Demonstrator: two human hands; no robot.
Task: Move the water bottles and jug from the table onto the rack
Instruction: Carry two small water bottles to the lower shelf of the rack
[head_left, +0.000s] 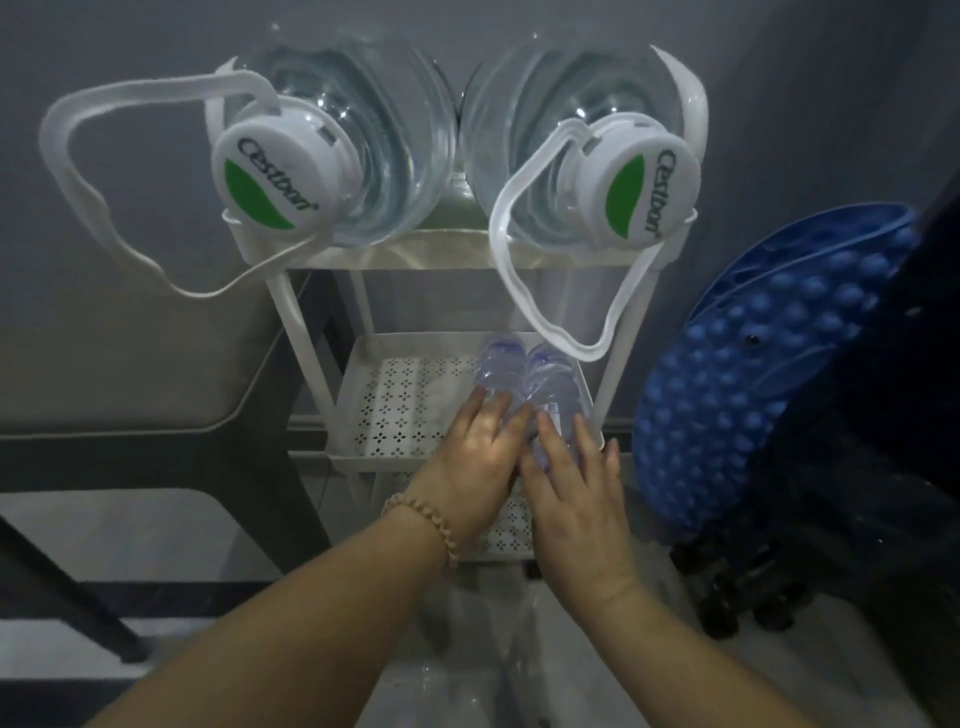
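Note:
A white three-tier rack stands before me. Two big clear water jugs lie on its top shelf: the left jug and the right jug, their white caps facing me and white carry handles hanging down. On the right side of the middle shelf lie two small clear water bottles side by side. My left hand rests on the left bottle's near end, fingers curved over it. The fingers of my right hand lie flat on the right bottle's near end. Whether either hand grips its bottle is unclear.
A table with dark legs stands to the left of the rack. A blue knobbly plastic object leans at the right beside dark items on the floor. The middle shelf's left half is bare perforated metal. A lower shelf shows under my hands.

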